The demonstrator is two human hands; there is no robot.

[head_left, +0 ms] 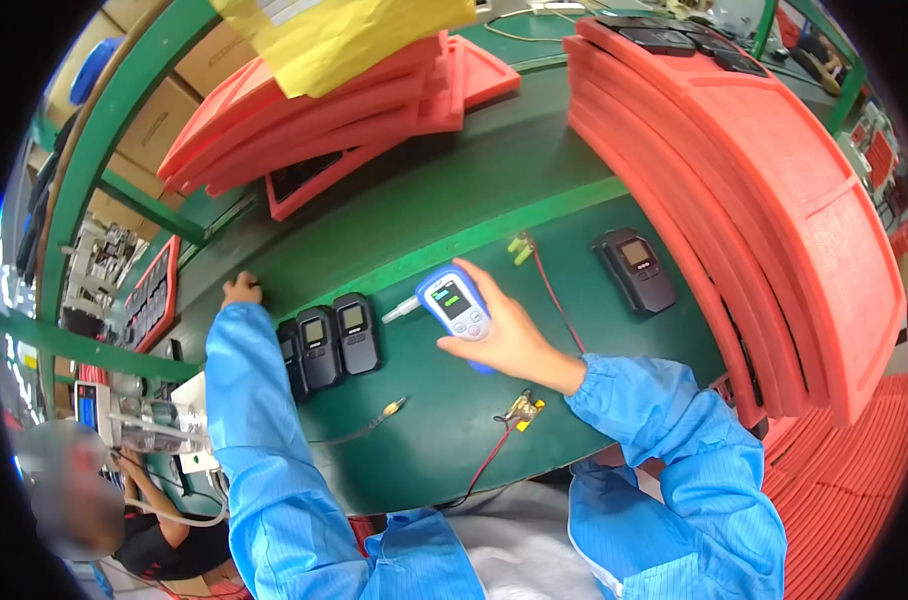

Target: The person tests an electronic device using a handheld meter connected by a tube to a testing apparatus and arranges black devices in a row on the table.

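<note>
My right hand (517, 338) is wrapped round a blue-and-white breathalyzer (456, 303), its lit screen facing up. A pale mouthpiece (401, 309) sticks out from its left side. Farther left, my left hand (241, 290) rests by the near edge of the dark belt with its fingers curled. What lies under those fingers, if anything, is hidden. Between the hands, several black handheld devices (319, 347) with small screens lie side by side, partly behind my left sleeve. Another black handheld device (637, 270) lies to the right of my right hand.
Red trays stand in a tall stack (764, 190) at the right, and another tray stack (324, 125) sits on the belt (484, 160) under a yellow sheet (344, 40). Loose cables (374, 424) and a small wired part (523, 410) lie on the green bench. A person (164, 540) is at the lower left.
</note>
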